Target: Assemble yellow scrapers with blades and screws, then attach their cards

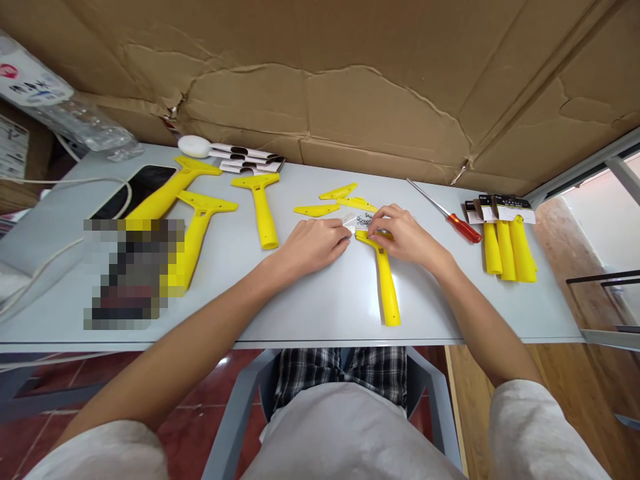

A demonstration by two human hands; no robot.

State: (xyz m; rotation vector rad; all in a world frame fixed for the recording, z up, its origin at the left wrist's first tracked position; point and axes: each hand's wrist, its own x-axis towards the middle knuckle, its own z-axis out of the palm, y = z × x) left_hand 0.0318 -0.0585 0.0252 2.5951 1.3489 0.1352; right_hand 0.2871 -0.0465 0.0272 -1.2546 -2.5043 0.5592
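A small clear plastic bag point(353, 220) with dark printing lies between my hands. My left hand point(320, 244) rests on the table with curled fingers, its fingertips closed at the bag's left edge. Just above the head of a yellow scraper handle point(387, 287), my right hand point(403, 233) has its thumb and fingers pinched together; what is between them is hidden. The handle lies on the table, its grip pointing towards me and part of its head covered by the right hand. Beyond the bag are flat yellow blade covers point(317, 211), pointed at the ends.
More yellow scraper handles point(263, 213) lie to the left. A red screwdriver point(464, 228) and carded yellow handles point(507, 250) are on the right. Card sleeves point(245, 160) and a plastic bottle point(75, 113) stand far left. Cardboard point(300, 87) walls the table's back.
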